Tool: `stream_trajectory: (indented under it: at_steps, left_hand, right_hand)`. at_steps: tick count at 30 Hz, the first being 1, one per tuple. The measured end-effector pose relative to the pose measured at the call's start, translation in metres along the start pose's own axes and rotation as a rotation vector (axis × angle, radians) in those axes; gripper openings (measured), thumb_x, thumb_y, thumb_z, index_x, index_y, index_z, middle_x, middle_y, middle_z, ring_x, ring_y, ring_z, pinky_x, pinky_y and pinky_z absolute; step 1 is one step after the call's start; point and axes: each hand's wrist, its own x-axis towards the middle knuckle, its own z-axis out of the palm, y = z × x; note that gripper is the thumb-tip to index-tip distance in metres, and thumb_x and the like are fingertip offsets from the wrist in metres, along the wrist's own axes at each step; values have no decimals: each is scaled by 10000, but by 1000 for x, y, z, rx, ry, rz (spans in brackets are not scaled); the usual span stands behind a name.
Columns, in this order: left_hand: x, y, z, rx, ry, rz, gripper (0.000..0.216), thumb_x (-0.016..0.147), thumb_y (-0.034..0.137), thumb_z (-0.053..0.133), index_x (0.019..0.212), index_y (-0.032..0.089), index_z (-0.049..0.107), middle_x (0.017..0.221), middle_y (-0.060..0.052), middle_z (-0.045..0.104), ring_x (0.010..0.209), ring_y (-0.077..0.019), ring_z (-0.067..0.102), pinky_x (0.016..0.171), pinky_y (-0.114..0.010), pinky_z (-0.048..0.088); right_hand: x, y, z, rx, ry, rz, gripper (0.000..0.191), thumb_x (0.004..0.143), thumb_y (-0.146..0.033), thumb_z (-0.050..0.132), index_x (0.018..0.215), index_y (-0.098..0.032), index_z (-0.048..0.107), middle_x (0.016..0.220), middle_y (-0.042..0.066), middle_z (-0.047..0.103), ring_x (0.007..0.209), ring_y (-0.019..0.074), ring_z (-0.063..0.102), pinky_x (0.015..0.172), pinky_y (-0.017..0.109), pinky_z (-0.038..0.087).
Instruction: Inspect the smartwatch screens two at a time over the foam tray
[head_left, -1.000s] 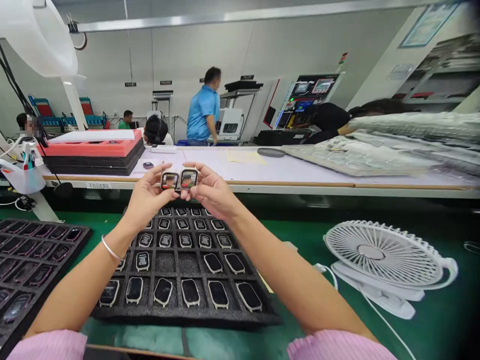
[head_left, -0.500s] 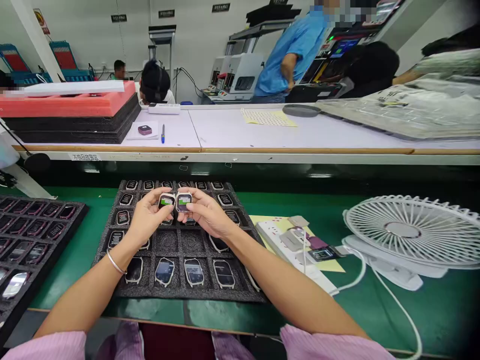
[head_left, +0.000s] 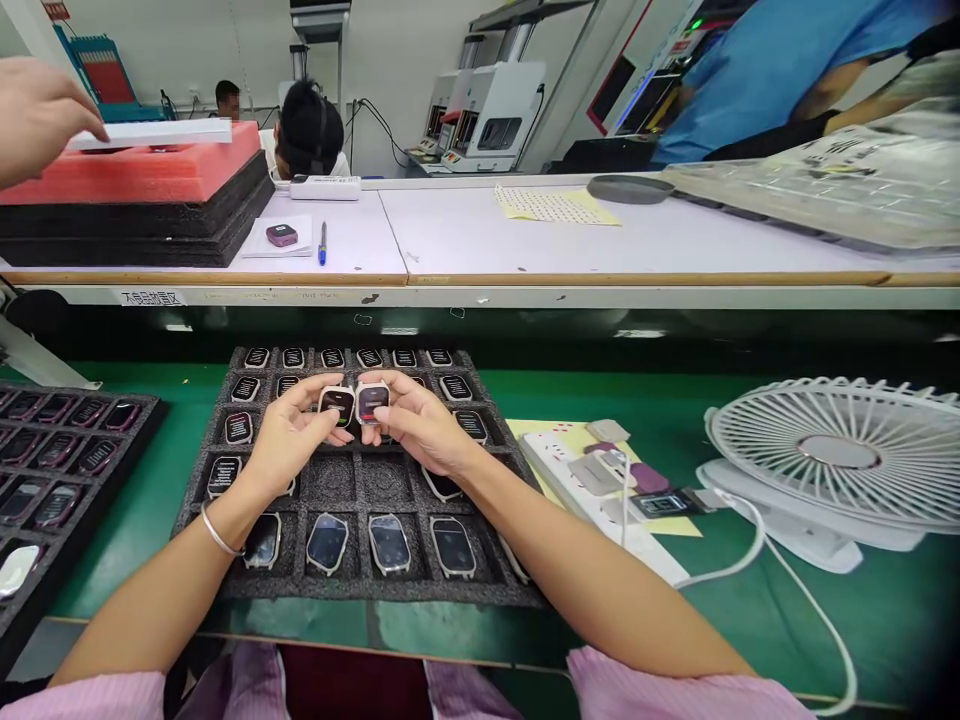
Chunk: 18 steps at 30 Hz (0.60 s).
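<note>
Each of my hands grips a smartwatch body without a strap, and the two are held side by side above a black foam tray (head_left: 341, 590). My left hand (head_left: 289, 440) is closed on the left watch (head_left: 337, 404), its thumb on the lit screen. Pinched in my right hand (head_left: 424, 425) is the other watch (head_left: 373, 402), the thumb at its screen's lower right. Below, the tray's pockets carry several more watches, such as a pale-framed one (head_left: 389, 543) in the nearest row. Two pockets under my hands hold no watch. My forearms hide part of the tray.
To the left lies a second foam tray (head_left: 112, 480) of watches. A power strip (head_left: 600, 510) with cables and a white fan (head_left: 836, 455) stand right. A raised shelf (head_left: 480, 240) crosses behind, bearing pink and black foam (head_left: 172, 175). Another person's hand (head_left: 45, 120) reaches over it.
Both watch screens have changed from green and white to mostly dark. Another person's hand has appeared over the foam stack at left. The person in blue has shifted right in view.
</note>
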Motion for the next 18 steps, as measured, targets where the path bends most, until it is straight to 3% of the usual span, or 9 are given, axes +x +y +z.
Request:
stream_trajectory:
  at_steps: [5, 18]
  left_hand:
    - [-1, -2, 1, 2, 13, -12, 419, 758, 279, 726, 1154, 164, 651, 1045, -60, 713, 595, -128, 722, 603, -260, 612]
    - [-2, -3, 0, -56, 23, -66, 489, 705, 220, 687, 1187, 159, 636, 1000, -42, 704, 611, -141, 726, 627, -287, 615]
  right_hand:
    - [1, 2, -1, -30, 24, 10, 338, 793, -277, 750, 1083, -216, 589, 777, -33, 642, 575, 109, 639, 538, 237, 466]
    - [0, 5, -2, 19, 19, 43, 436, 695, -119, 671, 1114, -208, 591, 801, -28, 652, 619, 120, 646, 579, 252, 461]
